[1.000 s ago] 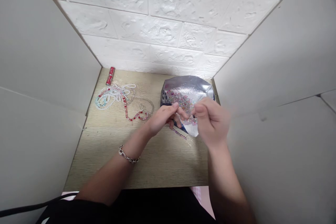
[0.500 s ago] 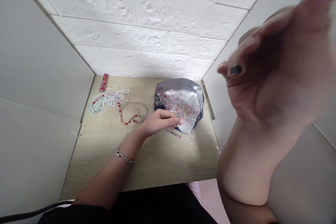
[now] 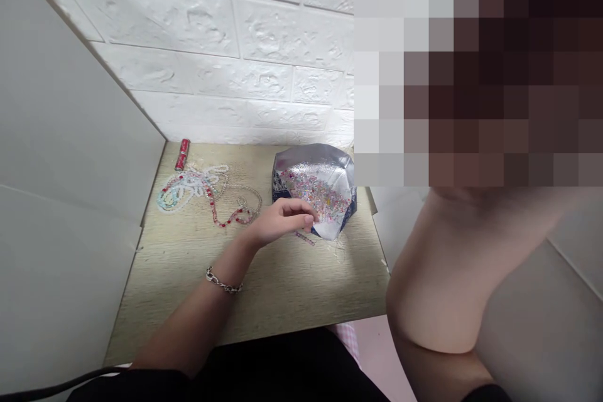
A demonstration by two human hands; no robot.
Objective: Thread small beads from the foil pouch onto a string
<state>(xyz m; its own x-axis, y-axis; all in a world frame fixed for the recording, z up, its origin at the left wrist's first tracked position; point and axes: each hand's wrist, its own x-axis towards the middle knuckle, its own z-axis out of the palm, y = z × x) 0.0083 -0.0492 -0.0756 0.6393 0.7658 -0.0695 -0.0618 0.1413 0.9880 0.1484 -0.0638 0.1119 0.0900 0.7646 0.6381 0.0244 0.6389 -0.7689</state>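
My left hand [image 3: 285, 221] hovers at the front left of a silver-lined bag [image 3: 311, 156], thumb and fingers drawn together. What they pinch, if anything, is too small to make out. Inside the bag lies a heap of small multicoloured beads [image 3: 320, 191]. A short strand of purple beads [image 3: 304, 238] and some thin pale thread [image 3: 340, 252] show just below the hand on the table. Raised close to the camera at the right, my right hand [image 3: 494, 132] is covered by a pixelated block, which hides its fingers. Only its wrist and forearm show plainly.
Strung beads in white, turquoise and red [image 3: 195, 185] lie in a tangle at the back left of the wooden table [image 3: 188, 251]. Behind them is a small red cylinder [image 3: 182, 154]. A white brick-pattern wall [image 3: 202, 63] and side panels enclose the table.
The view has shifted slightly, so the table things appear a little further left. My left hand keeps its place by the bag. My right hand, visible before, is now behind the pixelated block.
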